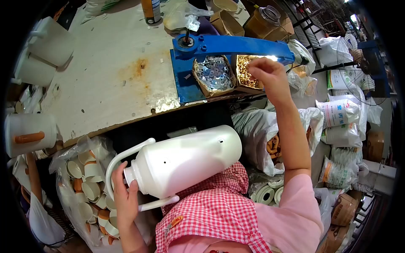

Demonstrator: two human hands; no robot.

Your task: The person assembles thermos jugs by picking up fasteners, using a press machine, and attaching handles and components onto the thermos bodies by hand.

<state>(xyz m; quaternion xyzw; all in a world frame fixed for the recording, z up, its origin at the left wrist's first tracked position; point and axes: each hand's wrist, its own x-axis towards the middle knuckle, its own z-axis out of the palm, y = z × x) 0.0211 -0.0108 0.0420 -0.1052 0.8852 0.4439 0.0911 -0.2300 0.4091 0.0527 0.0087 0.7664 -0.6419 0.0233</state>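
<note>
A white vacuum flask body (190, 162) lies on its side across my lap, its neck pointing left. A curved white handle (113, 164) is at its neck end, and small holes show in its side. My left hand (126, 192) grips the neck, thumb in front. My right hand (270, 76) is at a small box of gold-coloured metal pieces (243, 67), with its fingers pinched together. Whatever they hold is too small to make out. Beside that box stands another box of silvery washers (214, 74). A blue metal arm of a bench tool (236, 44) reaches over both.
The stained worktable (114, 84) carries white containers (50, 44) at left and an orange can (150, 10). Bags of cups (90, 187) and brown handles (274, 145) flank my lap. Sacks (339, 111) and a fan (358, 59) stand at right.
</note>
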